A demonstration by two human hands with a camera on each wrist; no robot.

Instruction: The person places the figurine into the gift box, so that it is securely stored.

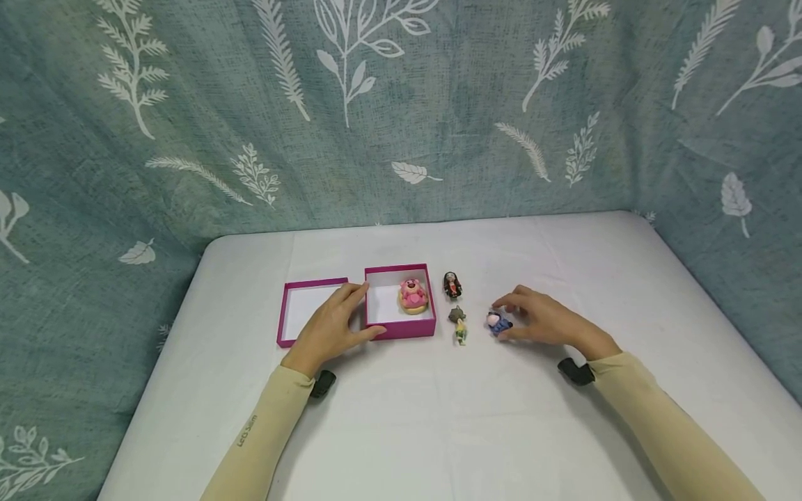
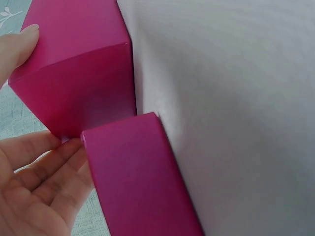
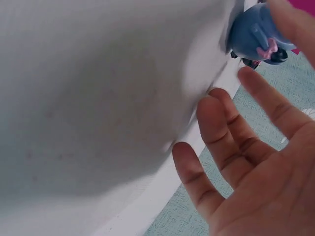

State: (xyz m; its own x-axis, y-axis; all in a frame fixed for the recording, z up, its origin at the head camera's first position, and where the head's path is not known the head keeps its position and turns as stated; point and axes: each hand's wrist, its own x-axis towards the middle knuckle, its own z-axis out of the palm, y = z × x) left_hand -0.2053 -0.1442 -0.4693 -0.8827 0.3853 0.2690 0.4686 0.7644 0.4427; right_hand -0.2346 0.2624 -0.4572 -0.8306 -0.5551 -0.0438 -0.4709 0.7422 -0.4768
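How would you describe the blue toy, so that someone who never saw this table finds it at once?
On the white table, find the deep-pink box with a pink bear inside. Look to its right, at the person's right hand: the blue toy is between thumb and fingers. Its blue body and pink bow set it apart from the green-and-yellow figure nearby.

Hands (image 1: 332,325) (image 1: 544,319) apart — left fingers (image 2: 44,169) perhaps bent
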